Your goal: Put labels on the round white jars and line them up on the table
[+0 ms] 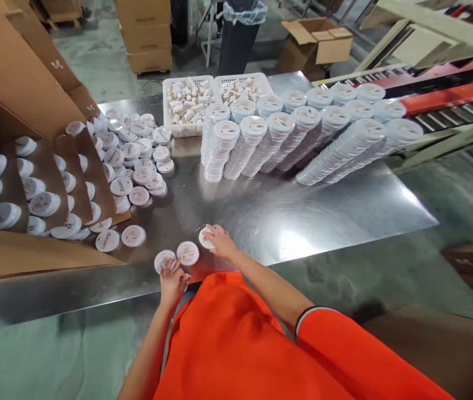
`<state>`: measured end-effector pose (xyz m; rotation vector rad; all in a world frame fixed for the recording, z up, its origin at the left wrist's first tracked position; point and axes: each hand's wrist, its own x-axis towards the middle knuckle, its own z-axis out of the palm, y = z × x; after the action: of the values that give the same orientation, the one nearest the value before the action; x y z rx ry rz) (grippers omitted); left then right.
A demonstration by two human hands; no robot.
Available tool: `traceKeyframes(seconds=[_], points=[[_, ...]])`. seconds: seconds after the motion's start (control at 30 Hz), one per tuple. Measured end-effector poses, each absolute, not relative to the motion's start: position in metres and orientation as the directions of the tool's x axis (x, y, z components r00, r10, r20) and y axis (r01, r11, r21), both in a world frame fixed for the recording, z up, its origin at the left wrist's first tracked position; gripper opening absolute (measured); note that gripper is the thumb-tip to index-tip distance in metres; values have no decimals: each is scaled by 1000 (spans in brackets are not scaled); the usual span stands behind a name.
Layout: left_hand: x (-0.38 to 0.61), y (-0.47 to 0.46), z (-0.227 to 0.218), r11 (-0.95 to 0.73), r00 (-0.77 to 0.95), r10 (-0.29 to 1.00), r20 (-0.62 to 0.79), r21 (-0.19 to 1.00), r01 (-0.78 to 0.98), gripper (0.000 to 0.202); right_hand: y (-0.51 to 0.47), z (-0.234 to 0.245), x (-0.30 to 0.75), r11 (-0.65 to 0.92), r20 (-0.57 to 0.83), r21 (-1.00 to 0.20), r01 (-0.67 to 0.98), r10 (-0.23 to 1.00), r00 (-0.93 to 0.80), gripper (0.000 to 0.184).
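Note:
Three round white lidded tins lie in a row near the front edge of the steel table point(303, 216). My left hand point(173, 281) rests with curled fingers on the left tin point(163, 259). The middle tin point(188, 253) lies free between my hands. My right hand point(220, 241) lies over the right tin point(205, 238), fingers bent around its edge. Both forearms reach out from an orange shirt at the bottom of the view.
An open cardboard box point(19, 255) on its side at left spills many white tins point(136, 161). Leaning stacks of tins point(286, 139) cross the table's back. Two white baskets point(186, 105) of small bottles stand behind. A roller conveyor point(448, 105) runs at right.

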<state>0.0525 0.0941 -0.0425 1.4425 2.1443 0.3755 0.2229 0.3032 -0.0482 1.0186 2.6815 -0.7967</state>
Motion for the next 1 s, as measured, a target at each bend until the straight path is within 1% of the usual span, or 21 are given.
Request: traceKeyframes(seconds=[0.03,0.07,0.1,0.13,0.17,0.2,0.23,0.27,0.3,0.37,0.43,0.5,0.57,0.6,0.63,0.7,0.8,0.87,0.9,0.97,1.0], points=[[53,98,-44,401,-290,912,-289,494,771,20,305,-49,223,569,-318,-496,656,584,-747,68],[53,100,-46,408,-287,908,-306,489,771,20,307,-49,224,479,-323,-587,653,601,-731,62],[53,102,-48,412,-282,905,-320,484,772,20,308,-48,225,343,-356,-679,649,619,-700,52],[53,102,-50,414,-279,902,-330,478,774,20,310,-48,227,162,-421,-748,643,634,-649,41],[52,101,-52,415,-278,901,-334,473,777,20,311,-48,230,-31,-504,-774,632,636,-585,32],[51,100,-53,415,-278,901,-334,468,780,20,312,-48,233,-199,-585,-759,620,626,-516,28],[51,99,-54,412,-277,902,-332,465,784,20,312,-49,237,-320,-649,-725,610,614,-449,29],[50,97,-54,409,-275,903,-330,463,786,21,312,-50,241,-393,-689,-692,605,610,-392,31],[50,96,-55,405,-272,904,-329,463,788,21,310,-51,244,-417,-701,-674,609,620,-352,32],[49,95,-54,401,-266,906,-330,463,790,22,306,-52,249,-343,-662,-669,659,678,-319,35],[49,96,-53,396,-259,907,-332,462,794,23,300,-49,250,-188,-589,-636,748,744,-315,43],[48,96,-52,391,-253,908,-334,461,796,22,294,-43,245,-26,-548,-540,841,770,-328,64],[48,97,-52,387,-246,909,-336,465,796,21,288,-34,237,72,-564,-428,901,758,-329,86],[47,97,-52,388,-246,909,-338,467,794,21,285,-30,232,102,-576,-377,920,752,-320,93],[47,97,-52,391,-248,908,-338,469,792,21,282,-26,227,125,-581,-337,933,753,-310,96],[47,97,-53,393,-252,908,-336,470,791,21,278,-21,218,166,-562,-289,943,768,-307,97],[47,98,-52,390,-252,911,-328,477,788,21,274,-21,212,269,-508,-262,927,778,-370,92],[47,97,-51,378,-246,917,-314,486,788,21,277,-24,215,427,-477,-282,859,715,-512,88],[47,97,-51,373,-244,920,-308,490,788,21,279,-26,217,527,-458,-315,790,644,-612,87],[48,97,-49,368,-243,923,-300,491,790,21,285,-29,222,697,-408,-401,594,444,-797,88],[48,97,-49,371,-245,921,-302,491,789,21,288,-30,224,744,-381,-441,503,352,-855,89]])
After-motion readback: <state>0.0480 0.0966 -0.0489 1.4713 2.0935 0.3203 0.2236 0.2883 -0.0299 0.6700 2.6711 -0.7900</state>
